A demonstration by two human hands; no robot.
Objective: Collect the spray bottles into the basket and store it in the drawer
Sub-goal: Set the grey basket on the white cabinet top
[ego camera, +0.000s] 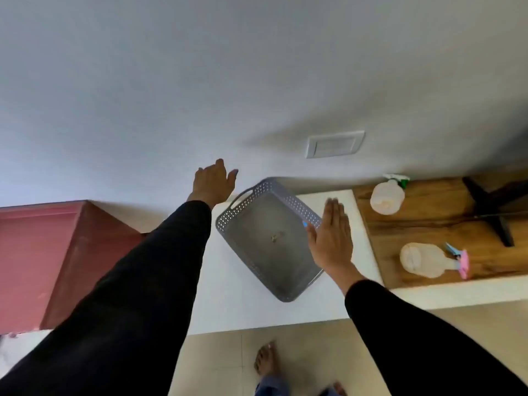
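Dim, flat, soft light. Wall greys toward the upper corners; a soft shadow lies on it left of the switch plate. Frame soft overall, wide-angle stretch at edges; fingertips of the right hand motion-blurred.

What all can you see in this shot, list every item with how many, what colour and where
basket: one, grey, empty, on the white counter, centre
spray bottles: two, translucent, on the wooden board at right; far one green-white nozzle, near one lying down, pink-blue nozzle
wall plate: one, white, above the basket
cabinet: one, reddish, left
black stand: one, far right
left hand: open, beyond the basket's left rim
right hand: open, flat, over its right rim
feet: bare, on the floor
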